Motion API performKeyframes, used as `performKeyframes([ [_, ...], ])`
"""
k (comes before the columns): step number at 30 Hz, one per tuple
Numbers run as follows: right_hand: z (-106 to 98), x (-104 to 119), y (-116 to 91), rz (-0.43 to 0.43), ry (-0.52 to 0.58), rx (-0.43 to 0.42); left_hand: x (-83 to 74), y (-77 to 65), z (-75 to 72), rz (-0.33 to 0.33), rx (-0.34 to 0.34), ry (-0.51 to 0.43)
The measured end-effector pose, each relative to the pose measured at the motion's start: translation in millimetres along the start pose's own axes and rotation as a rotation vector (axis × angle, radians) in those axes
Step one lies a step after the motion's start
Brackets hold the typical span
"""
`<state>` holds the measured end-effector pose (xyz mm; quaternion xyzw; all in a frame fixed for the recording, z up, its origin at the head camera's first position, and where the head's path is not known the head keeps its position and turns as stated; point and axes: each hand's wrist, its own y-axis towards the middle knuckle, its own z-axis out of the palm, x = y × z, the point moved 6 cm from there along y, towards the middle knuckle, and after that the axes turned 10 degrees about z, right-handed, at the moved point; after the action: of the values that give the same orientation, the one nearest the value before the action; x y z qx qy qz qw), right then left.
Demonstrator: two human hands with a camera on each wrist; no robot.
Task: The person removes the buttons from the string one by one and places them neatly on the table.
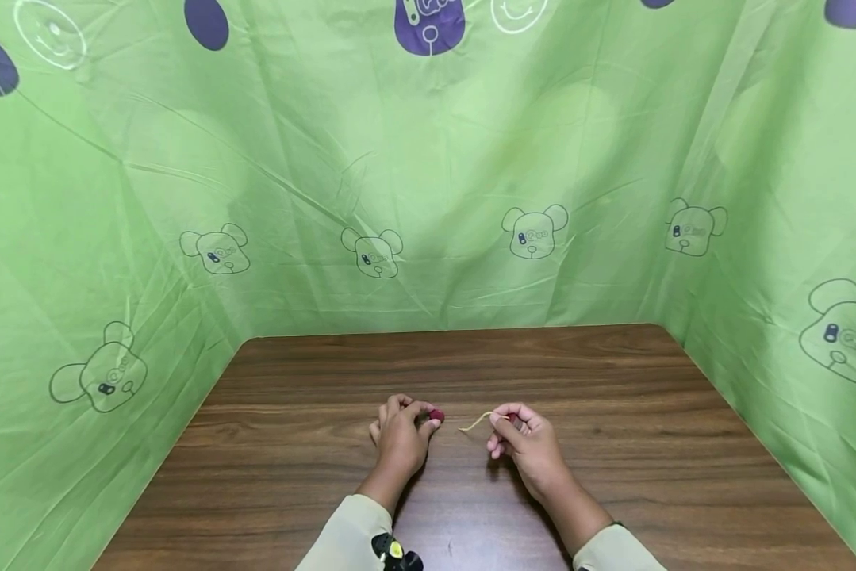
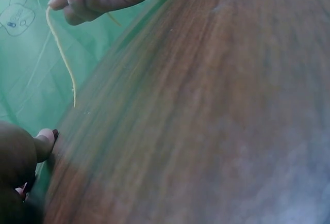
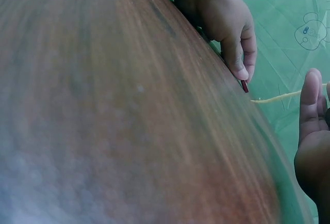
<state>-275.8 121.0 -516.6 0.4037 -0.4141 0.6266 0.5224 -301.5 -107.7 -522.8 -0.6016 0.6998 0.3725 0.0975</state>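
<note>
My left hand (image 1: 402, 436) is low over the table, pinching a small dark red piece (image 1: 437, 415) between thumb and index finger. In the right wrist view the red piece (image 3: 245, 85) pokes out below the fingertips; its kind cannot be made out. To the right, my right hand (image 1: 531, 448) pinches a thin yellow string (image 1: 474, 423). Its free end points toward the left hand, apart from the red piece. In the left wrist view the string (image 2: 63, 56) dangles from the fingertips. A bit of something red (image 1: 512, 417) shows within the right hand, mostly hidden by fingers.
Both hands work above a brown wood-grain table (image 1: 292, 492). Green fabric (image 1: 442, 159) printed with bear faces encloses its back and sides. A dark device with a yellow mark (image 1: 397, 551) sits at the left sleeve.
</note>
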Motion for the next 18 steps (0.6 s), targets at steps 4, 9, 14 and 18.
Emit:
performKeyframes([
  [4, 0.0, 0.0, 0.1, 0.001, -0.009, -0.004, -1.5, 0.3, -0.7, -0.002, 0.007, 0.003],
  [9, -1.0, -0.9, 0.1, 0.015, -0.014, -0.023, -3.0, 1.3, -0.4, 0.000, 0.020, 0.021],
  [14, 1.0, -3.5, -0.4, 0.051, -0.035, 0.008, -2.8, 1.4, 0.0, 0.004, 0.033, 0.035],
  [18, 3.9, -5.9, -0.7, 0.079, -0.068, 0.063, -1.7, 0.5, 0.1, 0.004, 0.040, 0.034],
])
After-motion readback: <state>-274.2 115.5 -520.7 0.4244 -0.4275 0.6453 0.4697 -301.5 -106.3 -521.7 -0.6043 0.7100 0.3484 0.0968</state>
